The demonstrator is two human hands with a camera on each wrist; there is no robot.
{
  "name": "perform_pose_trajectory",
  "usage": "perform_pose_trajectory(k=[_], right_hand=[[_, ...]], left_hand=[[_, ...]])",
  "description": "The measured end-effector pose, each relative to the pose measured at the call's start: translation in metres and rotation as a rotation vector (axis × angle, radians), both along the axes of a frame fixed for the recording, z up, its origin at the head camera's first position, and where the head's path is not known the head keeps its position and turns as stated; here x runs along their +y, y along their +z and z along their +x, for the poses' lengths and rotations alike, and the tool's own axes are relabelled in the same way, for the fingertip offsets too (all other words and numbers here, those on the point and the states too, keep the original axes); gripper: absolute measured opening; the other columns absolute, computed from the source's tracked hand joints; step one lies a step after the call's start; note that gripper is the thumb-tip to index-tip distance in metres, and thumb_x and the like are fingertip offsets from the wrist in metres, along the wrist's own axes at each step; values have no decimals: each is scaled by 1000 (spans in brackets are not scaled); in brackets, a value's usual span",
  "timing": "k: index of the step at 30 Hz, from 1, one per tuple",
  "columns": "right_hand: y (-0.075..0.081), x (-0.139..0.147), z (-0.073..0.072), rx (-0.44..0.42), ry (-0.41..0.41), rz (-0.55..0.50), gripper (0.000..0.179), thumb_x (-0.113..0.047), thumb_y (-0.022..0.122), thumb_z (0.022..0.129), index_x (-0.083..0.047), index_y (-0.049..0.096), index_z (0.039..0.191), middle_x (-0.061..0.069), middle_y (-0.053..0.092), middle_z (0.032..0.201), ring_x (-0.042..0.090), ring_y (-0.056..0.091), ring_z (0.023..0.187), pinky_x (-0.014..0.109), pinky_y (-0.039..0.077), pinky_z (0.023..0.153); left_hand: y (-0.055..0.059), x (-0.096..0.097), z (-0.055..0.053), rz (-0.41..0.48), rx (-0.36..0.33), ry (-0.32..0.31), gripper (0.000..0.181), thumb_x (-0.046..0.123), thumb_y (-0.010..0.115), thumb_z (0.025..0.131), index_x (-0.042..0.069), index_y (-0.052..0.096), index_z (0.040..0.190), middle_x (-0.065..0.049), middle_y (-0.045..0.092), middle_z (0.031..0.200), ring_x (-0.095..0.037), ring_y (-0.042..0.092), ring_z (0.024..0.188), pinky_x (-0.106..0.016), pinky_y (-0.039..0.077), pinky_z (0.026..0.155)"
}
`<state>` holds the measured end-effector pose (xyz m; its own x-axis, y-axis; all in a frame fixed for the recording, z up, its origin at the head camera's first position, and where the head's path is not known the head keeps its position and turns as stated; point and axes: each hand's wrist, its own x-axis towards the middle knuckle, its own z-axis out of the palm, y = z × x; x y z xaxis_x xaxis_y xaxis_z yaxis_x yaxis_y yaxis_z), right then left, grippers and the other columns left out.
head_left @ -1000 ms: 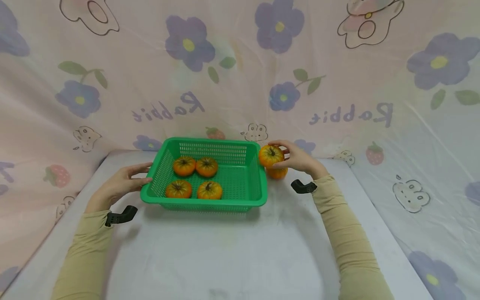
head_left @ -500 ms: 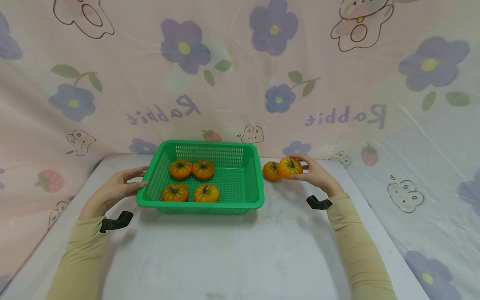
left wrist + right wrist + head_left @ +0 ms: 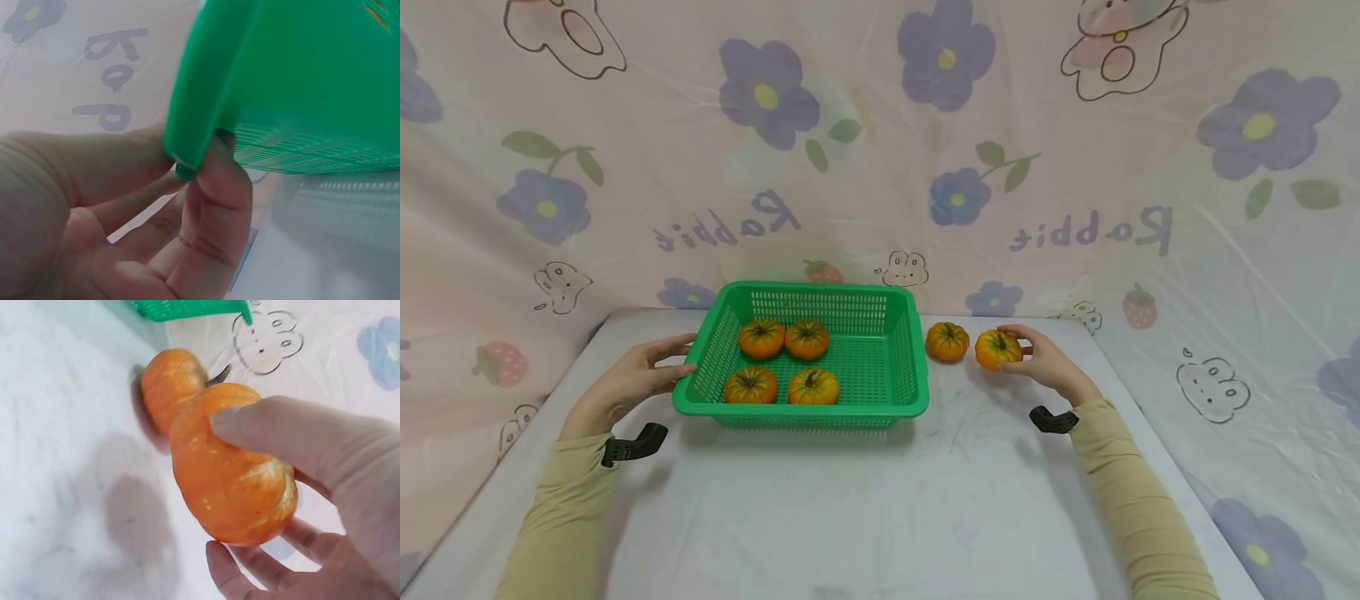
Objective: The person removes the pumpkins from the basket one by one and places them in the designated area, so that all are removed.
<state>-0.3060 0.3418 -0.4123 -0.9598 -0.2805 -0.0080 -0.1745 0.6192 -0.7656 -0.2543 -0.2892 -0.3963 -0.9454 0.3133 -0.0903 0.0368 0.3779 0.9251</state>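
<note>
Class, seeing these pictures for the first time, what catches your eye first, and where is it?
The bright green plastic basket stands out first, on the white table, with four small orange pumpkins inside. To its right, the right hand holds a fifth pumpkin, with another pumpkin between that hand and the basket; the left hand pinches the left rim. Behind hangs a purple-flowered backdrop.
</note>
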Motion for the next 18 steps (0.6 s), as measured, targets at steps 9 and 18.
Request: perform_pose_trajectory(k=[9, 18], right_hand=[[-11, 13, -3, -42, -44, 9, 71, -14, 74, 85, -7, 37, 146, 23, 32, 146, 48, 36, 123, 60, 35, 99], [-20, 13, -14, -50, -69, 12, 72, -14, 73, 86, -4, 35, 146, 24, 29, 148, 46, 35, 124, 59, 32, 101]], left_hand=[[1, 0, 0, 1, 0, -12, 74, 21, 61, 96, 3, 17, 153, -30, 26, 146, -12, 62, 97, -28, 53, 81], [2, 0, 0, -14, -11, 1, 72, 23, 61, 96, 5, 20, 153, -27, 28, 145, -12, 62, 99, -28, 53, 82]])
